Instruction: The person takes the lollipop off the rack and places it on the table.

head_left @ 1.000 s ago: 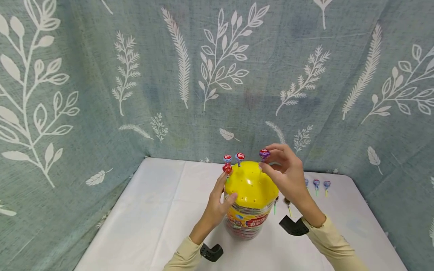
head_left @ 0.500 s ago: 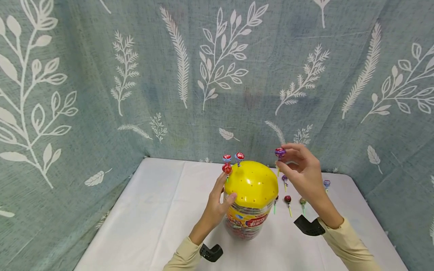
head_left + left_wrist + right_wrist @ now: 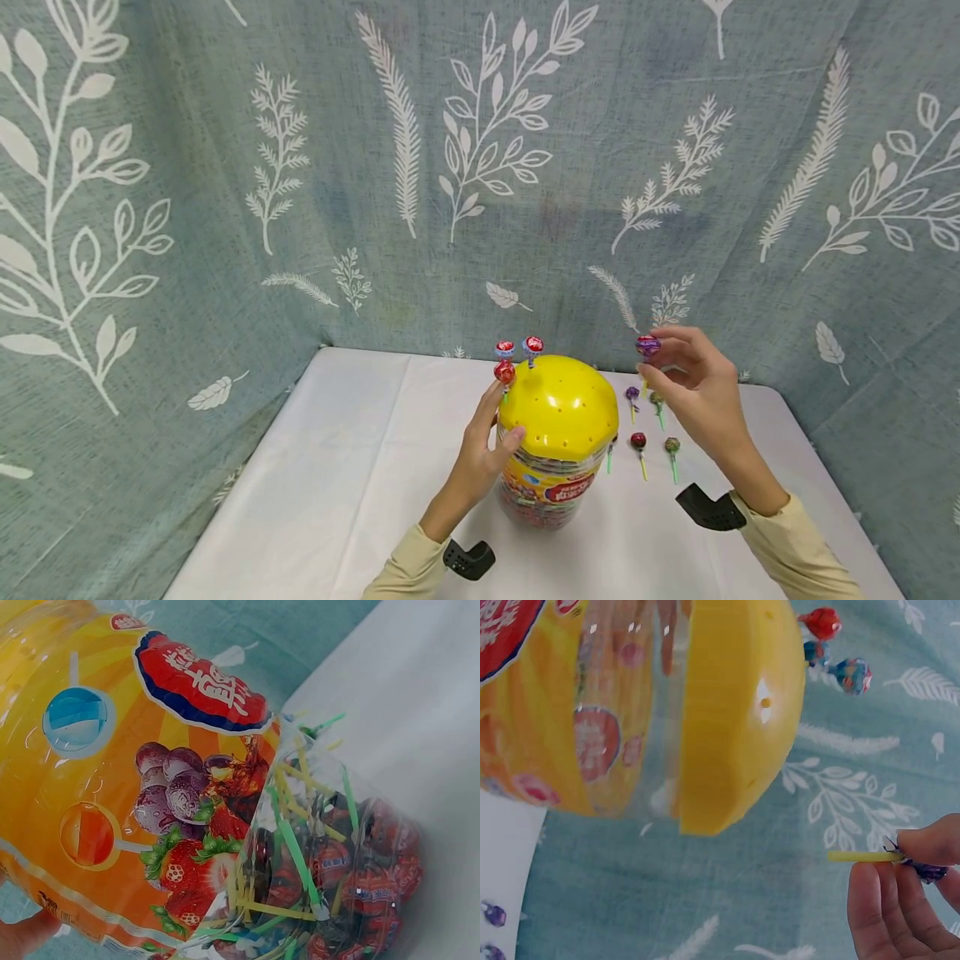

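Note:
In the head view a clear plastic candy jar with a domed yellow lid stands upright on the table. My left hand grips it at the lid's left side, thumb on the front edge. Small holes dot the lid. Two blue-and-red lollipops and one red lollipop stand upright at its back left. Away to the right of the lid, my right hand pinches a purple-wrapped lollipop. Its yellow stick points toward the jar side in the right wrist view.
Several lollipops lie on the white table right of the jar, among them a dark red lollipop and a green lollipop. More wrapped lollipops fill the jar's bottom. A leaf-patterned curtain surrounds the table's back and sides.
My right hand has moved right, from above the lid to over the loose lollipops, still pinching the purple lollipop. The left hand and jar have stayed put.

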Motion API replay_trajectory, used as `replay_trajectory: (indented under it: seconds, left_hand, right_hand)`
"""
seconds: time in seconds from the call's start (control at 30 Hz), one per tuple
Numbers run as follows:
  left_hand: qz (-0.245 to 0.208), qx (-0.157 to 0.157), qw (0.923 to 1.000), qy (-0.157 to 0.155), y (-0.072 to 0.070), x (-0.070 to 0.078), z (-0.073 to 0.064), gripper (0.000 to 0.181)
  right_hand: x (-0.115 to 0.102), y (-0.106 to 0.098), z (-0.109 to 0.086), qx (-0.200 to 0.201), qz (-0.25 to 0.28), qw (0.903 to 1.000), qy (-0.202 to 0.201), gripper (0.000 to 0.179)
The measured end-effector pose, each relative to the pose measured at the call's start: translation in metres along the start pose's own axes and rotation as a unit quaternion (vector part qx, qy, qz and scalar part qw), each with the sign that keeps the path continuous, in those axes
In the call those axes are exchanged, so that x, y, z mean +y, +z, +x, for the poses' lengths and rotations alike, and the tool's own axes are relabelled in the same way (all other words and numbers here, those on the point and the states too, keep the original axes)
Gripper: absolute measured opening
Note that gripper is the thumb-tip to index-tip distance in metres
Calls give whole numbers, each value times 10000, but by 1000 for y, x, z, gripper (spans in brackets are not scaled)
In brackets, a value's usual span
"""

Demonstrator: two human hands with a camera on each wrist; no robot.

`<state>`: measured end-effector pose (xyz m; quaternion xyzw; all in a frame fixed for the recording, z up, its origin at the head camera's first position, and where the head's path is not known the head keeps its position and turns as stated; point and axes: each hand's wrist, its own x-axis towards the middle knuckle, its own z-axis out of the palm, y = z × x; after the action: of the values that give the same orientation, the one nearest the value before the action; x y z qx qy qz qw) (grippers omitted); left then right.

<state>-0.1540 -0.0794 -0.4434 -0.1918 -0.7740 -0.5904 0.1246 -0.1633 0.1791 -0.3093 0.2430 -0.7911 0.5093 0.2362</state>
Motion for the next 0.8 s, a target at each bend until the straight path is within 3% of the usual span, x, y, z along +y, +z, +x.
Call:
replay_trajectory:
  seconds: [0.07,0.27,0.37,0.5,0.73,0.8]
  left_hand:
    - [-23,-34,10000,-45,-2,13,-1,64]
    - [79,-11,10000,5,-3,19,-1,62]
    - [25,-63,10000,-61,-5,30,-2,63]
    - [20,-68,10000,-63,-5,31,-2,63]
    - [102,-13,9999,-63,3,-7,0,65]
    - [98,30,9999,-13,3,-11,0,65]
  right_hand:
    - [4,-2,-2,14,19,10000,25,43]
    - [37,-10,-12,93,-184,9995,233,46]
    - [42,-14,-16,77,-435,9983,368,44]
    - [47,-19,-23,78,-594,9968,523,43]
    - [60,-28,-34,187,-716,9945,740,46]
    - [64,-30,-38,205,-757,9936,809,46]
